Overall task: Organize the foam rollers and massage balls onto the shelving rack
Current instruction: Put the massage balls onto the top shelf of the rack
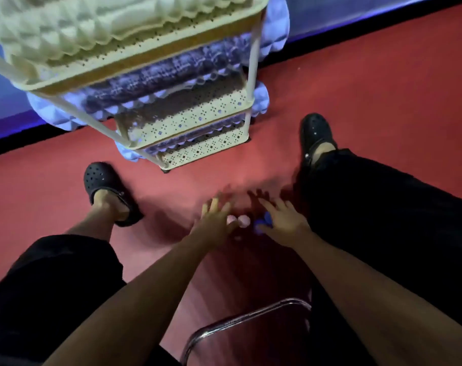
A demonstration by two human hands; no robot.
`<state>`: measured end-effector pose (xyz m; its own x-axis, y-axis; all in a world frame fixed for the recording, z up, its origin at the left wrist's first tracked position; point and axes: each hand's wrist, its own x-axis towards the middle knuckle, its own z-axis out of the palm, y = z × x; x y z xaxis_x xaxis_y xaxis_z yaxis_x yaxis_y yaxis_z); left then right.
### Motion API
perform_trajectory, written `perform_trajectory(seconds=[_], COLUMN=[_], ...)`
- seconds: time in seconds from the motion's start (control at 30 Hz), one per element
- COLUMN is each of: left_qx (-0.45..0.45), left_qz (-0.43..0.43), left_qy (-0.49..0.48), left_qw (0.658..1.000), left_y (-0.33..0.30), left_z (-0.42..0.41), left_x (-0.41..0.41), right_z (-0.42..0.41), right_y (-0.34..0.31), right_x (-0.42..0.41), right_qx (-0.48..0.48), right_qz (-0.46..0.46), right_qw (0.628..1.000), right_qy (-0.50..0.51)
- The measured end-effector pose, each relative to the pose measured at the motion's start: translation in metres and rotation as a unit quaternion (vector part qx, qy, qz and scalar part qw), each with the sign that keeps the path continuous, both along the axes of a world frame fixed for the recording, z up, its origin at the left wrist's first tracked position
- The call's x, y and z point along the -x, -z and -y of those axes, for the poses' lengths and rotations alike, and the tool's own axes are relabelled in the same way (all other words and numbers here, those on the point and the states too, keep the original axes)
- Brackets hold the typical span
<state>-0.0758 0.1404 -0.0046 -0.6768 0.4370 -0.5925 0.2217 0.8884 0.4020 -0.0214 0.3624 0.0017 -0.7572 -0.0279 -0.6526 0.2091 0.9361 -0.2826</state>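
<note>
I reach both hands to the floor before the rack (198,114): pink balls (239,220) lie just right of my left hand (215,221), fingers spread; right hand (284,220), fingers spread, covers a blue ball (264,220).

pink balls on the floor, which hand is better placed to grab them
Left. The left hand reaches down right beside the pink balls, while the right hand hovers over the blue ball.

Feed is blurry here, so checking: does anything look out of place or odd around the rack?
Yes: small balls, pink and blue, lie loose on the red floor between both reaching hands, off the rack. Rollers overhang the shelf ends.
</note>
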Motion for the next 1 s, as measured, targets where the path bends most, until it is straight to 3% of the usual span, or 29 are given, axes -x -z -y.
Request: perform_trajectory(seconds=[0.3, 0.47, 0.77, 1.0], left_qx=[0.08, 0.061, 0.026, 0.002], left_qz=[0.111, 0.13, 0.119, 0.062], left_qy=[-0.004, -0.04, -0.044, -0.019], left_qw=[0.991, 0.989, 0.992, 0.998], left_y=[0.124, 0.158, 0.162, 0.092], left_z=[0.001, 0.003, -0.003, -0.006], left_x=[-0.006, -0.011, -0.007, 0.011], right_z=[-0.001, 0.002, -0.003, -0.004], right_y=[0.118, 0.152, 0.159, 0.101], right_x=[-0.019, -0.015, -0.004, 0.011], right_qx=[0.03, 0.033, 0.071, 0.067], right_qz=[0.073, 0.057, 0.063, -0.018], right_qw=[0.997, 0.998, 0.996, 0.998], right_qy=[-0.003, -0.017, -0.005, 0.001])
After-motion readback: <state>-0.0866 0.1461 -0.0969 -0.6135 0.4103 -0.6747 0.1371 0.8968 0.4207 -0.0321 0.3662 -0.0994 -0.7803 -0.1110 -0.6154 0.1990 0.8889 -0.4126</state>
